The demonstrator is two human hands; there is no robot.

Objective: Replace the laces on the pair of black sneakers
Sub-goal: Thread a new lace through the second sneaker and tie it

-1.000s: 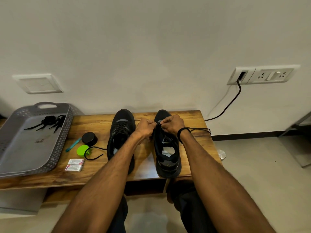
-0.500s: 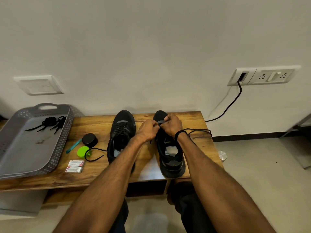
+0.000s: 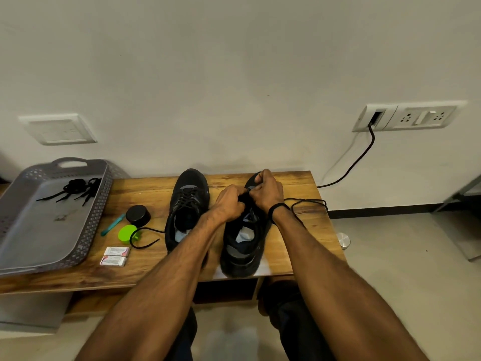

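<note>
A bundle of laces lies in the tray. The left sneaker stands laced on the bench. At the right sneaker's toe end, the left hand and right hand each pinch the lace, which trails rightward. Best to even both ends before crossing to the next 2 eyelets.

Single head-worn wide-angle view. Looks forward and down. Wall fills upper half of frame; bench crosses middle; floor at lower right. Left hand, right hand meet at centre, at arm's reach. Forearms run up from bottom edge.
</note>
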